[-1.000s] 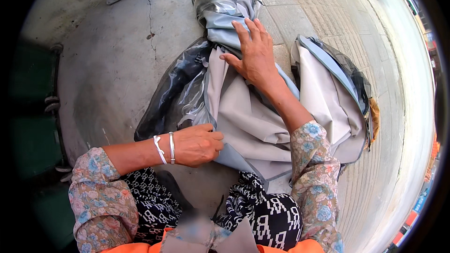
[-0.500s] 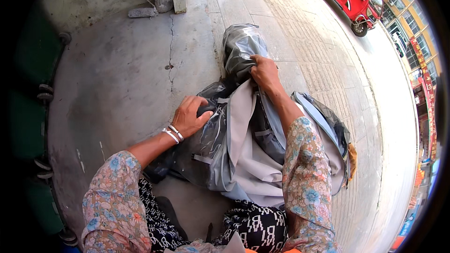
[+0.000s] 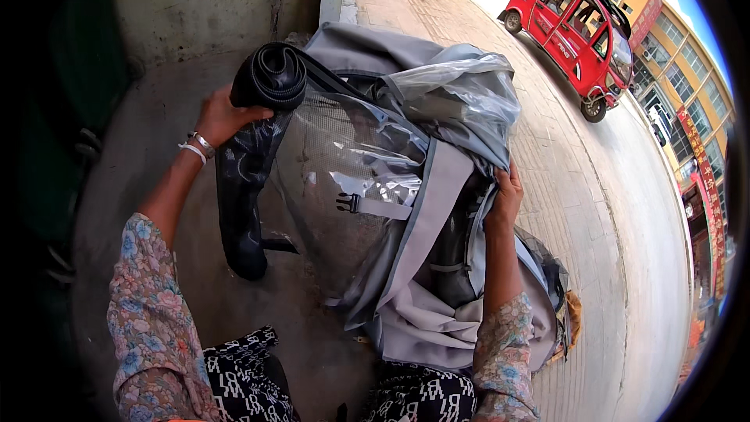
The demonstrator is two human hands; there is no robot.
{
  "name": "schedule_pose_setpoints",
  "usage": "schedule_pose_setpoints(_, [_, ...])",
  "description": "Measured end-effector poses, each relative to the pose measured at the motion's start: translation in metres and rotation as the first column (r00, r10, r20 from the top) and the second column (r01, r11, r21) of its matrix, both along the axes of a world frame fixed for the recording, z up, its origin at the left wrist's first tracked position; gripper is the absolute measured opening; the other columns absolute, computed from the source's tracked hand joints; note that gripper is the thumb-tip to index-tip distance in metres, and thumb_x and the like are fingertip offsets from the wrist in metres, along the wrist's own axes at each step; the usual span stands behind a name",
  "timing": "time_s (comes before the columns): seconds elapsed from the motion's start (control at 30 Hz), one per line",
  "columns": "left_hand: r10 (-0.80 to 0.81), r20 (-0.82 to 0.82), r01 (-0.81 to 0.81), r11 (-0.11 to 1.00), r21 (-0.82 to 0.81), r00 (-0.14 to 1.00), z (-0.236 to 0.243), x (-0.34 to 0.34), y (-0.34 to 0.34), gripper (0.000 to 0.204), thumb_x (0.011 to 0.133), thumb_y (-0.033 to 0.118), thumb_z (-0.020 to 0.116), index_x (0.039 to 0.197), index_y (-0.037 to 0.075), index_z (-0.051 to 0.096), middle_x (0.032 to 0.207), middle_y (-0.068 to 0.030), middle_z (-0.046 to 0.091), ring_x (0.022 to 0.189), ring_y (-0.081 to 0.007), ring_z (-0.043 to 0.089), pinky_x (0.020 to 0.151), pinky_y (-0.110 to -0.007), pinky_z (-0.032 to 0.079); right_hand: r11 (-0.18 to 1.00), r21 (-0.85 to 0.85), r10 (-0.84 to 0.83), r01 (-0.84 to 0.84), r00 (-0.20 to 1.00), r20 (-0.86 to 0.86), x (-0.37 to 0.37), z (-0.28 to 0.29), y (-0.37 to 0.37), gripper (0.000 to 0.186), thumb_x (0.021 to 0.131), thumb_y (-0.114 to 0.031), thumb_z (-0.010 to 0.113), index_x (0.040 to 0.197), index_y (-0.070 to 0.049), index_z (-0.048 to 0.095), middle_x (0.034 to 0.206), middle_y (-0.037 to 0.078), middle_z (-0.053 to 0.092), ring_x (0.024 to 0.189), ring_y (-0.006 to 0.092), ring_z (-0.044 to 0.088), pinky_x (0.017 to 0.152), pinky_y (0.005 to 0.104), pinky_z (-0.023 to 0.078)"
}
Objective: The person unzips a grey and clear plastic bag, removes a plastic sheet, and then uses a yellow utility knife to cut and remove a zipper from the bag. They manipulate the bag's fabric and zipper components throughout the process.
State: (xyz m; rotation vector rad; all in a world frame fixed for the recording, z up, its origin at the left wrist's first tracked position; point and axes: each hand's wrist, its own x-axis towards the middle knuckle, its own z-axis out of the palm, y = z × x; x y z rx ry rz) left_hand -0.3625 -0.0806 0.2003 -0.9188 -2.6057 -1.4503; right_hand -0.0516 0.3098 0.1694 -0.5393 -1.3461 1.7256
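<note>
My left hand [image 3: 224, 117] grips the black roll [image 3: 272, 80] | my right hand [image 3: 505, 199] pinches grey cloth [image 3: 486, 142] | clear plastic [image 3: 334, 134] looks floppy, slippery; I'd hold roll and cloth

Sleeves [image 3: 152, 312]: both floral, tan ground, blue, white and pink-orange blooms, ending on the forearm. Left hand [image 3: 223, 117]: bare; wrist fitted with one silver-coloured bangle [image 3: 205, 143] and, behind it, one white band [image 3: 192, 152]. Right hand [image 3: 506, 199]: bare. Legwear [image 3: 242, 379]: black, repeating white blocky print.
</note>
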Motion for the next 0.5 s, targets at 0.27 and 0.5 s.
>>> schedule_pose_setpoints(0.27, [0.452,-0.409,-0.609,0.602,-0.516,0.793,-0.098,-0.033,-0.073,0.064,0.077,0.030,0.079,0.132,0.009,0.055,0.131,-0.0142,0.059,0.117,-0.0335,0.058,0.096,-0.045,0.048,0.488,0.396,-0.168,-0.777,0.362,0.917,-0.037,-0.157,-0.061,0.029,0.089,-0.023,0.061,0.111,-0.007,0.069,0.094,0.024,0.068,0.089,0.0389,0.066,0.084,0.0458,0.052])
schedule_pose_setpoints(0.5, [-0.052,-0.286,-0.123,0.820,-0.559,0.957,-0.154,0.056,-0.005,0.069,0.080,0.027,0.073,0.141,0.009,0.046,0.145,-0.0161,0.043,0.132,-0.0356,0.043,0.108,-0.044,0.038,0.494,0.527,-0.103,-0.692,0.555,0.826,-0.014,-0.147,-0.060,0.022,0.087,-0.016,0.062,0.100,0.000,0.071,0.095,0.023,0.066,0.090,0.0404,0.064,0.084,0.0448,0.051])
